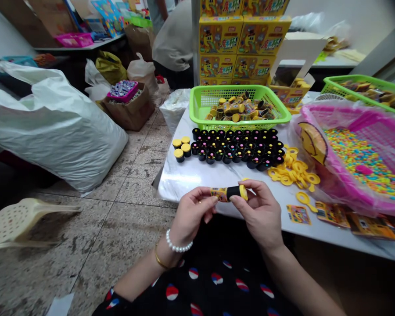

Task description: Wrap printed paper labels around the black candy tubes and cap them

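Note:
Between my two hands, over the table's front edge, lies a small black cup (233, 192) with a yellow cap, turned on its side. My right hand (261, 210) grips its capped end between thumb and fingers. A printed label (219, 194) extends from the cup's other end, pinched by the thumb and fingers of my left hand (192, 210). Whether the label is stuck to the cup, I cannot tell. Beyond my hands stand rows of open black cups (228, 156) with coloured candies inside. Several yellow-capped cups (179, 154) stand at their left end.
A green basket (197, 119) holds finished-looking labelled cups. Yellow ring-shaped pieces (296, 169) lie beside a pink basket (345, 175) of candies. Printed labels (332, 213) lie at the front right. Yellow boxes (237, 39) are stacked behind. A white sack (59, 127) and a stool (11, 221) stand left.

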Tool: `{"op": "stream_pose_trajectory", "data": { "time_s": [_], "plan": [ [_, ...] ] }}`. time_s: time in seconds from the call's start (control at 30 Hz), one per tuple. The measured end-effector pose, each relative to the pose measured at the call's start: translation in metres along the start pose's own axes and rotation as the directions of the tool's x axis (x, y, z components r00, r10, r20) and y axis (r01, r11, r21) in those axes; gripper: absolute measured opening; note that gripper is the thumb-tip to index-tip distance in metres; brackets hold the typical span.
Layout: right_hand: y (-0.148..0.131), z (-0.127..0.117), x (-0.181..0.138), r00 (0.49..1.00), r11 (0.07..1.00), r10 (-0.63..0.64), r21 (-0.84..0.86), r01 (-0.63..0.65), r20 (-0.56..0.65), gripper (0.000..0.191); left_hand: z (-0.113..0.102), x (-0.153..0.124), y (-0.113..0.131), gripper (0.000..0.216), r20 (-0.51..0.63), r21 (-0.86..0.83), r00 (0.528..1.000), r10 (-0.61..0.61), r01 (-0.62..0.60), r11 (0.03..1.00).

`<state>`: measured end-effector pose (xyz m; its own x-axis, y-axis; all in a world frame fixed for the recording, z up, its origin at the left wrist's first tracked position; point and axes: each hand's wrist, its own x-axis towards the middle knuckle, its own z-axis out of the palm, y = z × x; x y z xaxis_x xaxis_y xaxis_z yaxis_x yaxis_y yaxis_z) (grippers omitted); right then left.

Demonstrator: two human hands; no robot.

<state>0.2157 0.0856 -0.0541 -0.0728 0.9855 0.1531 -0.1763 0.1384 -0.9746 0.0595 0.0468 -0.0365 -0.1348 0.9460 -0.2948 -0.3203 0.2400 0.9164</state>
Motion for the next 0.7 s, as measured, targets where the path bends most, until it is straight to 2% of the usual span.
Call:
{"op": "stream_pose_trajectory", "data": {
  "time_s": [0.03, 0.07, 0.13, 0.2, 0.27, 0.4, 0.5, 0.6, 0.7],
  "plan": [
    [-0.001, -0.001, 0.001, 1.0, 1.0, 0.015, 0.006, -0.015, 0.001, 0.031, -0.001, -0.002, 0.0, 0.036, -0.049, 0.137, 0.991, 0.124, -0.117, 0.984],
    [-0.003, -0.002, 0.001, 1.0, 1.0, 0.027, 0.012, -0.027, 0.003, 0.031, -0.002, -0.004, 0.001, 0.042, -0.073, 0.29, 0.959, 0.274, -0.242, 0.926],
    [-0.005, -0.003, 0.0, 0.998, 0.998, 0.053, 0.028, -0.054, 0.023, 0.03, -0.003, -0.005, 0.003, 0.054, 0.005, 0.556, 0.847, 0.532, -0.445, 0.702],
    [-0.006, -0.002, -0.001, 0.995, 0.995, 0.083, 0.053, -0.087, 0.062, 0.031, -0.003, -0.003, 0.005, 0.055, 0.192, 0.666, 0.754, 0.629, -0.57, 0.481],
    [-0.005, 0.0, -0.002, 0.989, 0.99, 0.11, 0.078, -0.118, 0.097, 0.031, -0.004, 0.001, 0.004, 0.047, 0.319, 0.678, 0.711, 0.626, -0.633, 0.373],
    [-0.004, -0.004, -0.001, 0.967, 0.992, 0.121, 0.02, -0.128, 0.224, 0.035, -0.006, 0.005, 0.001, 0.03, 0.345, 0.703, 0.694, 0.632, -0.637, 0.316],
    [-0.008, -0.016, 0.003, 0.95, 0.99, 0.022, -0.139, 0.022, 0.312, 0.032, -0.007, 0.004, 0.003, 0.027, 0.344, 0.705, 0.702, 0.623, -0.631, 0.323],
    [-0.016, -0.027, 0.007, 0.931, 0.946, -0.103, -0.254, 0.2, 0.35, 0.028, -0.007, 0.002, 0.005, 0.029, 0.363, 0.693, 0.707, 0.607, -0.64, 0.331],
    [-0.022, -0.029, 0.007, 0.91, 0.889, -0.167, -0.34, 0.305, 0.38, 0.026, -0.004, 0.001, 0.005, 0.03, 0.389, 0.677, 0.704, 0.594, -0.656, 0.334]
  ]
}}
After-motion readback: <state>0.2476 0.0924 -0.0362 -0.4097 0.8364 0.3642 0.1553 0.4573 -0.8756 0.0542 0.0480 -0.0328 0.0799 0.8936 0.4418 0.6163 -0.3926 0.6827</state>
